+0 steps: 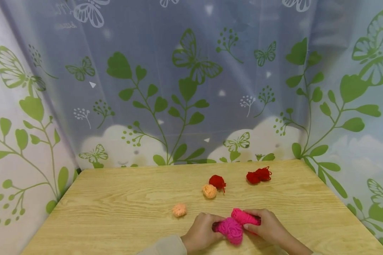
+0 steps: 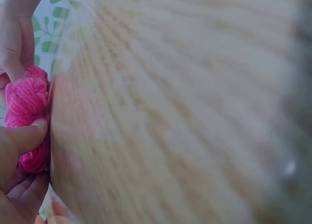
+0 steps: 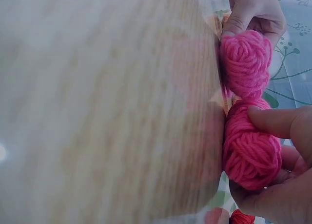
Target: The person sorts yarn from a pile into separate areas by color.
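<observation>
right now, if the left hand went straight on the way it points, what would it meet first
Probably the hot pink yarn ball in the right hand; the magenta ball the left hand holds seems to touch it, though depth is unclear.

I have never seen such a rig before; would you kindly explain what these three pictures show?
There is no machine here: the work is done by bare human hands. The wide picture comes from a camera worn on the head; the two closer ones come from a camera on each wrist. The left hand holds a magenta yarn ball, and the right hand holds a hot-pink yarn ball close beside it. On the wooden table lie a peach ball, a second peach ball next to a red ball, and a red bundle.
</observation>
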Tool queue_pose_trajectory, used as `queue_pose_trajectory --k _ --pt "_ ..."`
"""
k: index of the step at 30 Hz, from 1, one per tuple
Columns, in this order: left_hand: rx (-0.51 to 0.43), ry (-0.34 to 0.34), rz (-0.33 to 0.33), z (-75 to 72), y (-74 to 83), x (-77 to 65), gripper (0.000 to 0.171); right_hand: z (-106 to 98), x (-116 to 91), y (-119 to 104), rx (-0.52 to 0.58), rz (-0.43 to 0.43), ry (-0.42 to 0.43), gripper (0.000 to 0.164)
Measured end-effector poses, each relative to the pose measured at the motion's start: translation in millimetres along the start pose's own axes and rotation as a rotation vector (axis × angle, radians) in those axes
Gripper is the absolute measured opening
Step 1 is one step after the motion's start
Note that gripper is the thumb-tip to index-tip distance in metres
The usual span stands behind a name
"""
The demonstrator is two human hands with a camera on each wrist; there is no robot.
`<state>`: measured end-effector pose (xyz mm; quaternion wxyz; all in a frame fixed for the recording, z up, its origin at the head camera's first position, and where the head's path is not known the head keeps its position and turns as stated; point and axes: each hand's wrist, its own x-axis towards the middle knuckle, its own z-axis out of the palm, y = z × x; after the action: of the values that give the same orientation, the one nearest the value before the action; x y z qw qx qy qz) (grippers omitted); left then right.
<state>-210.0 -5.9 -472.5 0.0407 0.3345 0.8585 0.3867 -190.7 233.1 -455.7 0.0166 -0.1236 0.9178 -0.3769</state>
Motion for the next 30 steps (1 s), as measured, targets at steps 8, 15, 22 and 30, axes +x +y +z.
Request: queue_pose_trajectory --k 8,15,22,30 --pt "-0.031 -0.065 -0.022 -6.3 0.5 -0.4 0.05 0.4 1.2 -0.1 0.001 0.006 -0.002 0.044" --pt "0.0 -0.137 0.061 -22.1 -3.2 -5.7 0.065 -0.1 0.3 -0.6 0.006 0.022 -0.003 0.044" --pt "-0.165 -0.065 -0.035 -50.3 -4.5 -16.5 0.059 0.0 0.2 -0.9 0.005 0.024 -0.005 0.045" --pt "-0.148 0.088 -0.076 -82.1 -19.9 -27.6 0.055 0.0 -0.2 -1.1 0.022 0.032 -0.009 0.045"
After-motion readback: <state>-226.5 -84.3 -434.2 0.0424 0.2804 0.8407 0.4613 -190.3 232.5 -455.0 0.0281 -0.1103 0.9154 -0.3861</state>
